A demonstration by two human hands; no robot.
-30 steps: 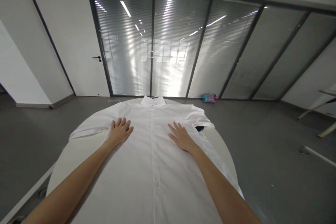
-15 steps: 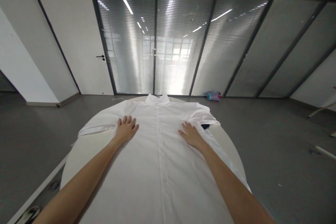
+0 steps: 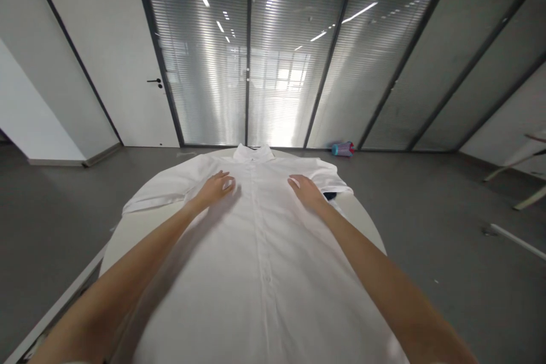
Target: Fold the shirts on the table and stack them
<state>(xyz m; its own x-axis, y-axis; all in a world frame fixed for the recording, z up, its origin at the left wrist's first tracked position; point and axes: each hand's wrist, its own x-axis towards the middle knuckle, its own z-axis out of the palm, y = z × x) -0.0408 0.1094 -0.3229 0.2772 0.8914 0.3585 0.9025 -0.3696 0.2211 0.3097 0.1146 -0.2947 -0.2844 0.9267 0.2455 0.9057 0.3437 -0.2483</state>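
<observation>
A white short-sleeved shirt [image 3: 256, 239] lies spread front up over a round white table [image 3: 132, 236], its collar at the far edge and its button strip running down the middle. Over the left chest of the shirt hovers my left hand [image 3: 216, 187], fingers apart and slightly curled, casting a shadow on the cloth. My right hand [image 3: 306, 190] is over the right chest near the sleeve, thumb apart from the bent fingers. Neither hand holds anything. A small dark patch [image 3: 330, 196] shows under the right sleeve.
Behind the table stands a glass partition with blinds [image 3: 277, 68], with a white door [image 3: 128, 79] to its left. A blue and red basket-like thing [image 3: 342, 149] lies on the grey floor [image 3: 435, 227]. Furniture legs [image 3: 516, 247] stand at the right.
Both hands, which lay flat on the shirt with fingers spread, have lifted and moved inward and toward the collar, their fingers now bent. The view has shifted slightly.
</observation>
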